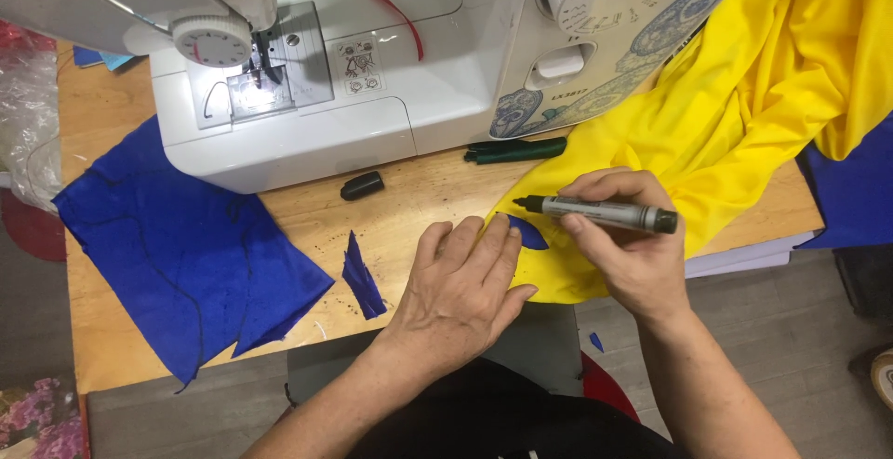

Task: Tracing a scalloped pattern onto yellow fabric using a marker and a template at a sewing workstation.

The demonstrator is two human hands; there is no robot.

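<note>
nearest to us, our left hand (462, 293) lies flat on the wooden tabletop (409, 212), fingers spread and pressing down the edge of the yellow fabric (735, 115) where a small blue patch (526, 233) shows just past the fingertips; its grip is apart, holding nothing. just beside it, our right hand (625, 245) has its grip clamped on a black marker (598, 213), held level with the tip pointing left, just above the blue patch. whether the tip touches the cloth we cannot tell. left of the left hand, a narrow blue scrap (361, 278) lies on the bare wood, and further left a large piece of blue fabric (186, 254) with dark drawn lines hangs over the tabletop's near edge. a little farther off, a black marker cap (362, 185) rests near the base of the white sewing machine (372, 78), with dark green scissor handles (516, 150) to its right, partly tucked under the yellow fabric. the yellow fabric rises in folds to the far right, against the machine's patterned end.
</note>
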